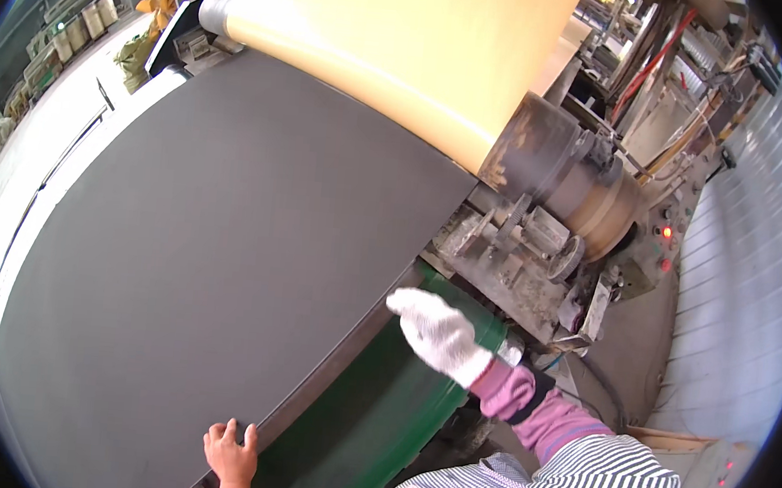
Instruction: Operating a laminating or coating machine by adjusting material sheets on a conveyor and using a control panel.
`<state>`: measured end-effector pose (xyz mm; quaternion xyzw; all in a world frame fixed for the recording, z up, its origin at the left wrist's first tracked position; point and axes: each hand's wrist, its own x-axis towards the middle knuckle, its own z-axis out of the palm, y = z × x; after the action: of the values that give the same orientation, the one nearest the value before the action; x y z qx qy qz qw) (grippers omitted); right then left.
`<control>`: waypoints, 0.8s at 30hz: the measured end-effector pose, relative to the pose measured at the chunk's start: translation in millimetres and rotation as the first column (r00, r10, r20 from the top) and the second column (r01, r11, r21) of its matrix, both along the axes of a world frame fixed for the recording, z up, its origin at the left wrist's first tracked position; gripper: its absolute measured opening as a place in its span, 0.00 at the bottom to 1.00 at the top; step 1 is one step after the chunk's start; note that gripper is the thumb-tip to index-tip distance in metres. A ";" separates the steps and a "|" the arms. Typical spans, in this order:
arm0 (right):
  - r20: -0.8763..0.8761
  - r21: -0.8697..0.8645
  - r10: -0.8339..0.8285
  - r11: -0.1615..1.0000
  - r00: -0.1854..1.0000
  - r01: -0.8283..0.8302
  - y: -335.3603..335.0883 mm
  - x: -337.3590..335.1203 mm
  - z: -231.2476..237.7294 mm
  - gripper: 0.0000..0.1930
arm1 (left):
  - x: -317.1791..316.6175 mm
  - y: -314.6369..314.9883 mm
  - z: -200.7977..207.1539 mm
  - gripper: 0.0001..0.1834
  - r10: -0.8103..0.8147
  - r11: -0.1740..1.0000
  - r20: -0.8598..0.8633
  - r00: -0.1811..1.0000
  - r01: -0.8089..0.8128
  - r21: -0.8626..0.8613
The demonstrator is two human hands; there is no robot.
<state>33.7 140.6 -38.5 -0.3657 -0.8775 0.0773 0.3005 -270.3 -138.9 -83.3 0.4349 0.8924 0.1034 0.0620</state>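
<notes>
A broad dark grey sheet [255, 204] stretches across the machine bed in front of me. Its near right edge runs diagonally between my two hands. My bare left hand [231, 458] rests at the lower part of that edge, fingers and thumb apart, fingertips on the grey surface. My right hand [439, 332], in a white knitted glove, is further up by the same edge. Its fingers are closed together, with the tip at the sheet's border; whether anything is pinched in them is hidden. A green belt [368, 400] lies below the edge, under my right hand.
Beyond the sheet, a wide yellowish web [390, 39] passes over a roller [565, 166] with a worn dark end. Dusty machine parts [530, 247] stand right of my glove. Lit red lamps [667, 233] and a corrugated pale wall [742, 275] are at the right.
</notes>
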 end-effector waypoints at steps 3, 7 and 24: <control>-0.175 -0.250 0.094 0.959 0.980 -0.137 -37.5 1.7 -4.4 0.16 | 19.1 33.0 -4.8 0.26 -0.057 0.995 0.038 0.998 0.054 0.087; -0.208 -0.403 0.117 0.894 0.971 -0.194 -68.8 -5.6 -2.4 0.13 | -6.7 18.5 -10.4 0.33 -0.189 0.957 0.549 0.814 0.028 0.288; -0.080 -0.788 0.360 0.548 0.930 -0.280 -101.4 -54.4 38.0 0.13 | -5.2 -38.5 -9.6 0.33 0.281 0.959 0.227 0.932 -0.279 -0.043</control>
<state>-20.7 39.2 -0.5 -0.2971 -0.8173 0.4912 0.0494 -275.5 -177.4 -92.9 0.2880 0.9324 0.1564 0.1521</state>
